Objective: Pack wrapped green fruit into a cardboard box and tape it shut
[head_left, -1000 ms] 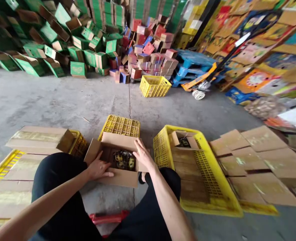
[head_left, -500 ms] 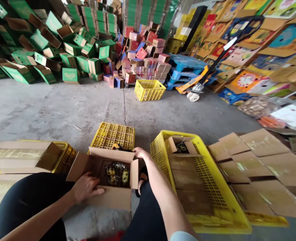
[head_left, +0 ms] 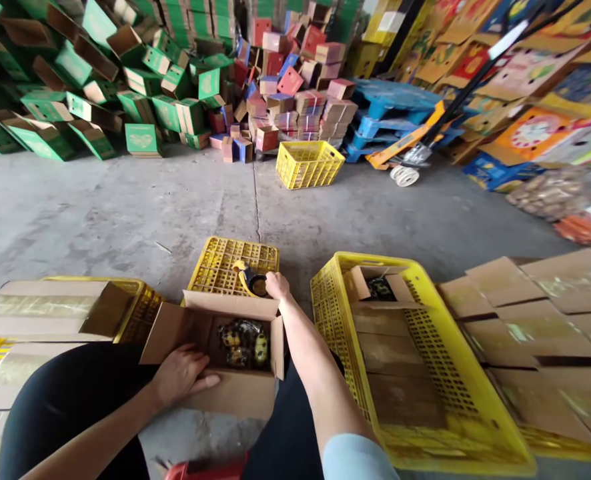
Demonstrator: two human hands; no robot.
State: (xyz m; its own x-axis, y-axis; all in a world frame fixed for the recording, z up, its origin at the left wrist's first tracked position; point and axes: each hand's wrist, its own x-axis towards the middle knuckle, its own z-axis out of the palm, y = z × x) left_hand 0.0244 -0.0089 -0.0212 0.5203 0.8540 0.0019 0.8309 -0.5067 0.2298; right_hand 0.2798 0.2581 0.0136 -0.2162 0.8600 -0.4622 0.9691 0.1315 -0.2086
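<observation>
We had the carton (head_left: 240,395) at twelve o'clock, the middle crate (head_left: 215,270) behind it, boxes (head_left: 388,353) in the right-hand crate (head_left: 328,307) at two.

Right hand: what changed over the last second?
The right hand left the far right corner of the open carton, moved forward and now grips a tape dispenser by the yellow crate beyond. The left hand stays at the carton's left end; wrapped goods remain inside.

Warehouse: pallet jack (head_left: 416,155), piled cartons (head_left: 291,81)
</observation>
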